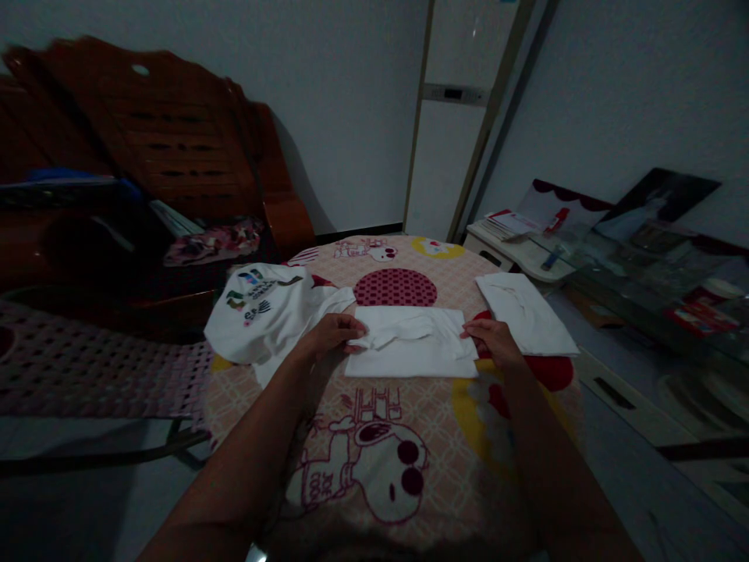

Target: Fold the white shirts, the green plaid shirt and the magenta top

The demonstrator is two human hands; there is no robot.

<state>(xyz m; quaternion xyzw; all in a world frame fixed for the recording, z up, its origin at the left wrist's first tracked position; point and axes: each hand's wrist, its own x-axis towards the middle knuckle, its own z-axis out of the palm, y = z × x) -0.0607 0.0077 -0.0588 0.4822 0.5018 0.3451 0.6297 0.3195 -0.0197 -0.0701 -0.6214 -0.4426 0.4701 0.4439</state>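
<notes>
Held flat on the table (pixel 453 282) between left hand (pixel 335 336) and right hand (pixel 495 340): cloth (pixel 413 364), white, folded. Pinched at the left edge by left thumb and fingers, seemingly likewise at the right. Probably light, soft and limp, hardly slippery, easily creased; best taken by both side edges. Right of the right fingers, a folded garment (pixel 527 316); left of the left fingers, a printed shirt (pixel 278 308), heaped. Well beyond the right fingers, a red box (pixel 701 318), contents hidden.

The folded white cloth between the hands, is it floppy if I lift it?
Probably floppy: the folded white cloth has soft wrinkles. It may unfold if lifted by one corner, since nothing visible fastens its layers. Lying flat, it likely won't roll.
</notes>
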